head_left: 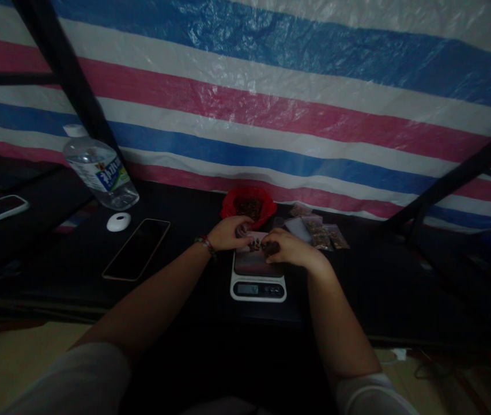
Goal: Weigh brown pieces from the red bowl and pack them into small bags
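Both hands meet over a white digital scale (258, 293) with a shiny dark platform and a lit display. My left hand (227, 233), wearing a braided bracelet, is closed at the edge of a small clear plastic bag (257, 235). Opposite it, my right hand (291, 249) is curled around small brown pieces (270, 248), its fingertips close to the bag's mouth. Exactly how the fingers grip is hard to see in the dim light. Just behind the hands stands a red bowl-like container (228, 206) holding many more brown pieces.
Filled small bags (318, 233) lie right of the scale beside a pale flat item (298, 229). To the left are a phone (136, 249), a white rounded case (118, 222) and a clear bottle (98, 170). A striped plastic sheet (271, 109) and dark metal bars border the black tabletop.
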`<state>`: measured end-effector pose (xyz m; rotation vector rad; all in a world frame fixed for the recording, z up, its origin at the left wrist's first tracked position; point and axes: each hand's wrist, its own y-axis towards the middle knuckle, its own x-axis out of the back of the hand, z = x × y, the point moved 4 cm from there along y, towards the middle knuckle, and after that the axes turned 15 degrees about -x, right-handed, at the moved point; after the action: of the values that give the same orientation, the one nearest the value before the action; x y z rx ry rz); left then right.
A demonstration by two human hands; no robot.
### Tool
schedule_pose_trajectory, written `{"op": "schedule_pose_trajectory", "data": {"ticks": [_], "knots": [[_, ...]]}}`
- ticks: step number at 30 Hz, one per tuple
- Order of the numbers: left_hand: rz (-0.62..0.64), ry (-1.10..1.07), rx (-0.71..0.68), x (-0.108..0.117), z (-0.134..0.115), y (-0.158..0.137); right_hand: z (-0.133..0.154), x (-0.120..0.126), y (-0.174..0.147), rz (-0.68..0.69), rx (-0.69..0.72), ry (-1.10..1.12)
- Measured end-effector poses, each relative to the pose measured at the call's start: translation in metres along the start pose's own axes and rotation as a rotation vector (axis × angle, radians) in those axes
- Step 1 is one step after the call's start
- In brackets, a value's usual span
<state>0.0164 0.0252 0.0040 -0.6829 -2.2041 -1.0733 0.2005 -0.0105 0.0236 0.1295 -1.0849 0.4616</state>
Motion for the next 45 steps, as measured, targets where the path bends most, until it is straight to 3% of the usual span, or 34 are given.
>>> {"op": "schedule_pose_trajectory", "data": {"ticks": [16, 30, 35, 39, 45], "knots": [[0.024, 0.036, -0.012, 0.000, -0.002, 0.001, 0.010, -0.004, 0.007, -0.137, 0.033, -0.090], [0.045, 0.070, -0.025, 0.000, -0.003, 0.000, 0.015, -0.002, 0.006, -0.139, 0.002, -0.119], [0.047, 0.067, -0.041, -0.001, -0.004, 0.001, 0.007, 0.000, 0.008, -0.134, 0.017, -0.051], [0.055, 0.095, -0.052, 0.000, -0.007, 0.002, 0.002, 0.011, 0.007, -0.228, 0.006, 0.052], [0.095, 0.166, -0.100, -0.001, -0.018, 0.007, 0.022, 0.014, 0.014, -0.319, 0.038, 0.181]]}}
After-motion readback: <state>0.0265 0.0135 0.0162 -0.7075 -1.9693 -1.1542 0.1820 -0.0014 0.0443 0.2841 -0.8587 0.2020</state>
